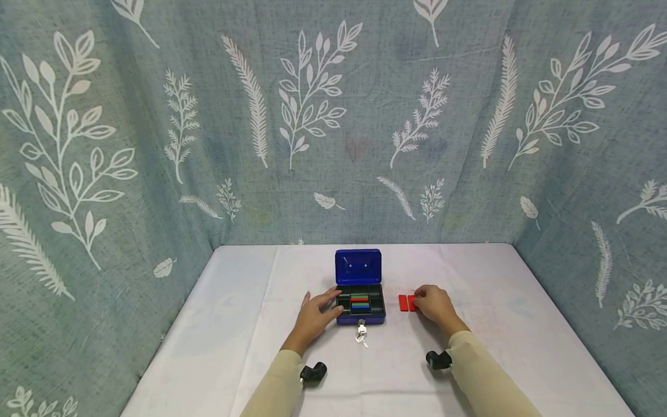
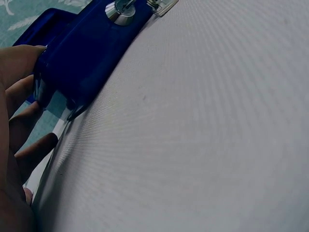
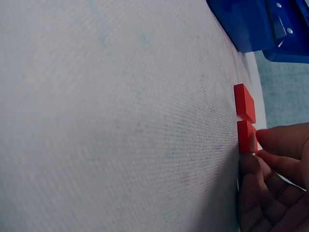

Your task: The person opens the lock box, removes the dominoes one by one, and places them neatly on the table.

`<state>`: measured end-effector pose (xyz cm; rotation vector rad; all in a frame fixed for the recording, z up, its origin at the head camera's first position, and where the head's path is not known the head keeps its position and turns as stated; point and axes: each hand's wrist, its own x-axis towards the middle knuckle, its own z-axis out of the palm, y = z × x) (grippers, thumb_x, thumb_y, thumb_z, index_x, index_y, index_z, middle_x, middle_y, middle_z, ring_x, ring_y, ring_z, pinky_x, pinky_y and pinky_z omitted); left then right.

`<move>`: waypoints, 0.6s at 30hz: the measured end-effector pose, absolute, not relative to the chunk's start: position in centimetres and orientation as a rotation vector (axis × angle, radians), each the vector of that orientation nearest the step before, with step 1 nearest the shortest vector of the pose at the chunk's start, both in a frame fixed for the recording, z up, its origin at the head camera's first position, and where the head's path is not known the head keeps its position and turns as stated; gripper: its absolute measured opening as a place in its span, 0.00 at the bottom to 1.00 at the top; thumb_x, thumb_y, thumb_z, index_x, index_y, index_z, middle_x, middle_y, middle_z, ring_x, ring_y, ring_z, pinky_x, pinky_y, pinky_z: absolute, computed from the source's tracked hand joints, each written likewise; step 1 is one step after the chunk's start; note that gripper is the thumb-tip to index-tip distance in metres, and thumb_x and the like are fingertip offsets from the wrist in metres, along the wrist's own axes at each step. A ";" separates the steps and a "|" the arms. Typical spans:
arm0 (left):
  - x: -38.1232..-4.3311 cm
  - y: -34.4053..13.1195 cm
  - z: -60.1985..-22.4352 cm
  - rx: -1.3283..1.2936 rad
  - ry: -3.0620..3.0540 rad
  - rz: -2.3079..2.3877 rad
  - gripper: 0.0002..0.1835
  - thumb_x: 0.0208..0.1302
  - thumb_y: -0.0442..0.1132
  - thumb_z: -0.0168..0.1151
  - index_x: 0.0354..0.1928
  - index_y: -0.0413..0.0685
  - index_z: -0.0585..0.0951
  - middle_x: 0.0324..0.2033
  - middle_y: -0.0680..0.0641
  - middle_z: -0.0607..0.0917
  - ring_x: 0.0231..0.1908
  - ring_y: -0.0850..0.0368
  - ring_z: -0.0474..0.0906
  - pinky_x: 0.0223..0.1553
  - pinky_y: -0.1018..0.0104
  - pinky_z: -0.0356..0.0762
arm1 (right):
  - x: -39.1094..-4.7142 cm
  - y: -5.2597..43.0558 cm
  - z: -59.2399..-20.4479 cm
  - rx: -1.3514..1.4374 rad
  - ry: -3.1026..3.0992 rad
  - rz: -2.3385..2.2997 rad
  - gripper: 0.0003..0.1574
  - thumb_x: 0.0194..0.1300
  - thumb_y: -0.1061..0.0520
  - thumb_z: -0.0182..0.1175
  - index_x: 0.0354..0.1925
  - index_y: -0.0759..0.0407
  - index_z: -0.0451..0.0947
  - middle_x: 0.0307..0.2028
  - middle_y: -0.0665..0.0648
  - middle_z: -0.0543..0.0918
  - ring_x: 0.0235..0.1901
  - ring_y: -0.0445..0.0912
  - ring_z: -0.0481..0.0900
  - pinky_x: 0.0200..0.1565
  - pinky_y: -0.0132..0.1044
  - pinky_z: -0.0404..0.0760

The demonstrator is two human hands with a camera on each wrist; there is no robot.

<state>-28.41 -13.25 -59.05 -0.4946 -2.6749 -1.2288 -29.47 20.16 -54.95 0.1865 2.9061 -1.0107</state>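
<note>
A small dark-blue cash box (image 1: 375, 319) stands with its lid (image 1: 358, 266) raised and a black tray inside. Green, red and blue flat blocks (image 1: 359, 299) lie in the tray's middle. My left hand (image 1: 314, 315) rests on the box's left side, thumb near the front corner, fingers fairly straight. Two red rectangular blocks lie side by side on the table right of the box. With thumb and fingertips, my right hand (image 1: 436, 304) pinches the nearer-to-hand red block (image 3: 246, 137); the other red block (image 3: 245, 103) lies just beside it, untouched.
Keys (image 1: 362, 331) hang from the lock at the front of the box. A white cloth (image 1: 250, 347) covers the table. Patterned blue-green curtains (image 1: 359, 145) stand behind and at both sides. Each wrist carries a black camera (image 1: 439, 360).
</note>
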 end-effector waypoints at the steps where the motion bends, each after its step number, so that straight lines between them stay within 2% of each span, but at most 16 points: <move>1: -28.4 -13.2 -59.0 -0.491 -2.677 -1.232 0.27 0.61 0.57 0.64 0.61 0.59 0.79 0.63 0.59 0.74 0.64 0.55 0.68 0.72 0.46 0.34 | -29.4 20.1 -54.9 0.182 2.912 -1.005 0.15 0.58 0.58 0.65 0.44 0.64 0.83 0.33 0.55 0.82 0.34 0.50 0.76 0.40 0.47 0.78; 18: -28.4 -13.2 -58.9 -0.508 -2.654 -1.240 0.27 0.61 0.56 0.64 0.60 0.57 0.80 0.62 0.57 0.75 0.64 0.52 0.69 0.71 0.43 0.35 | -29.5 19.9 -55.0 0.202 2.895 -1.012 0.18 0.57 0.57 0.69 0.45 0.65 0.82 0.32 0.55 0.81 0.33 0.50 0.75 0.39 0.47 0.77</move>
